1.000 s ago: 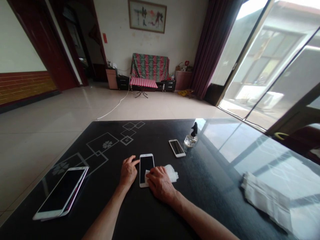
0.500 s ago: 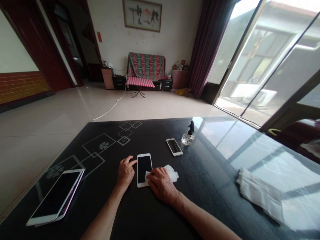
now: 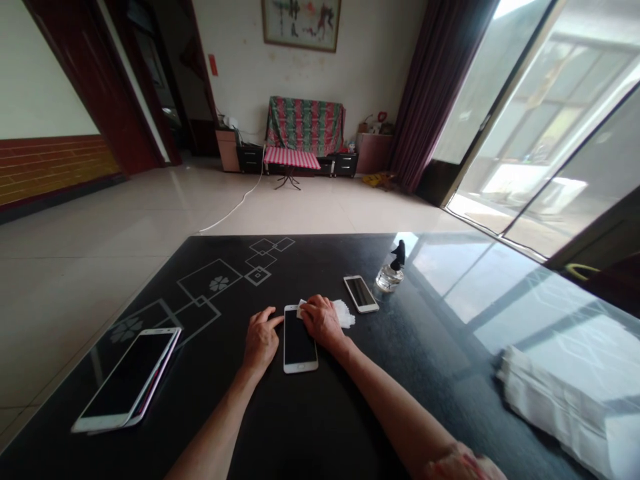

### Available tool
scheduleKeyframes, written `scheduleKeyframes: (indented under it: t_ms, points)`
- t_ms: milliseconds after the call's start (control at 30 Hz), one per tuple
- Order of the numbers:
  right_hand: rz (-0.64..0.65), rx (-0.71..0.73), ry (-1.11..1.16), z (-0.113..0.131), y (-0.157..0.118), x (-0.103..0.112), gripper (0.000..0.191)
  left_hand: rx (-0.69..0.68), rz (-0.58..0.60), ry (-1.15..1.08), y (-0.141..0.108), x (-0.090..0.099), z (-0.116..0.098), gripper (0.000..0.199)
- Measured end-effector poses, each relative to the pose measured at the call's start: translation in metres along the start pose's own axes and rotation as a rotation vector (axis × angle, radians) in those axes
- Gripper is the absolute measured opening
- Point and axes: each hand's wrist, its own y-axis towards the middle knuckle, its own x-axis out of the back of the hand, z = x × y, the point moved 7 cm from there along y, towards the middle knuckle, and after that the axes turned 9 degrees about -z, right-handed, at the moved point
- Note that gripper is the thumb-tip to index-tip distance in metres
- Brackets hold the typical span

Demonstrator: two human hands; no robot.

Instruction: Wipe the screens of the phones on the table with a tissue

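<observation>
A white phone with a dark screen (image 3: pixel 301 343) lies face up on the black table (image 3: pixel 200 400). At its left edge, my left hand (image 3: pixel 262 340) rests with its fingers apart, one fingertip touching the phone's side. My right hand (image 3: pixel 323 321) presses a white tissue (image 3: pixel 344 313) onto the phone's upper right part, fingers closed over it. Part of the tissue spreads out to the right of that hand. Beyond it lies a smaller white phone (image 3: pixel 361 294), and a clear spray bottle with a black nozzle (image 3: pixel 391 277) stands beside that one.
At the left of the table lie large white phones or tablets (image 3: pixel 127 380), stacked. A folded greyish-white cloth (image 3: pixel 553 403) is at the right. Across the floor stand a small striped table (image 3: pixel 291 157) and a cloth-covered object (image 3: pixel 306 127).
My right hand has moved with the tissue from the phone's lower right part up to its top. My left hand stays at the left edge. The whole view has shifted slightly.
</observation>
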Motion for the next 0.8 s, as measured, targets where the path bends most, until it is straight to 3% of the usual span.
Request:
scheduleKeyframes:
  t_ms: [233,800]
  points:
    - [-0.036,-0.037,-0.012,0.000,0.003,0.000,0.020,0.015,0.012,-0.004,0.000,-0.002,0.000,0.048]
    - [0.067,0.046,0.195,0.039,-0.084,0.062,0.033,0.025,-0.006,-0.026,0.000,-0.003,0.002,0.050]
